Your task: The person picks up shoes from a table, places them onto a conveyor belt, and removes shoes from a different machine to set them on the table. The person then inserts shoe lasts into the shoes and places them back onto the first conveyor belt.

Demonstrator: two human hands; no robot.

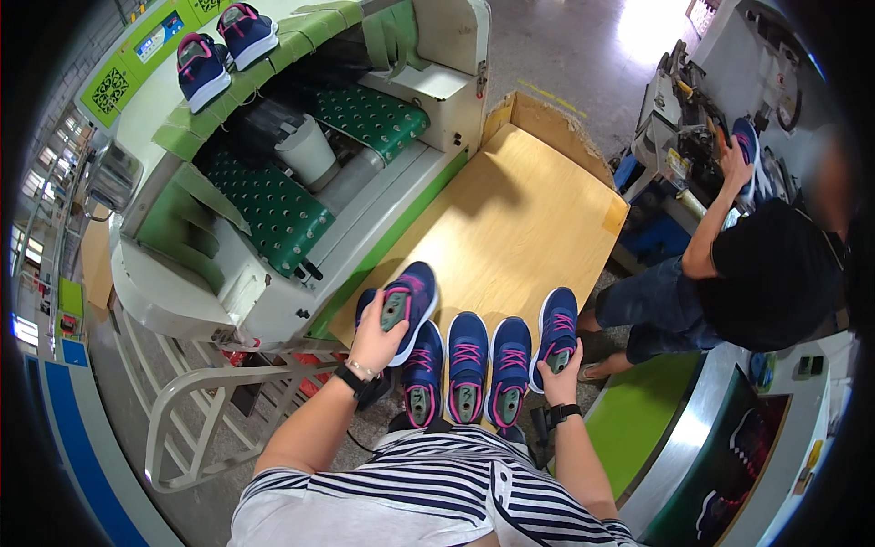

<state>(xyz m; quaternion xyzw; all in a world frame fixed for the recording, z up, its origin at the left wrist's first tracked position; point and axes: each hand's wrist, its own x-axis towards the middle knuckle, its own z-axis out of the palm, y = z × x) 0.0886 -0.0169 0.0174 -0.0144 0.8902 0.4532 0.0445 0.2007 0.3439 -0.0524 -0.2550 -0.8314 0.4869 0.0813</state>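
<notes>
Two hands each held a navy shoe near the lower centre of the frame, and we saw neither spread flat. The left hand (372, 345) was curled round the collar of one tilted shoe (419, 296); the right hand (562, 372) pinched the heel end of another shoe (557, 319), whose sole we could not tell was lifted or resting. Between them stood three shoes (467, 365) in a row, toes up the frame and openings toward the wearer, probably so that we could reach each collar directly. A further shoe (365, 301) was partly hidden behind the left hand. We judged the collars gripped because they offered a soft rim.

The uppers looked like woven fabric, with pink laces, grey-green insoles and thick, pale, rounded soles. Beneath lay a smooth, wood-grained board (538, 210) with a torn cardboard edge (561, 128). At upper left, we noted a studded green belt (269, 214) inside a glossy white machine (155, 283).
</notes>
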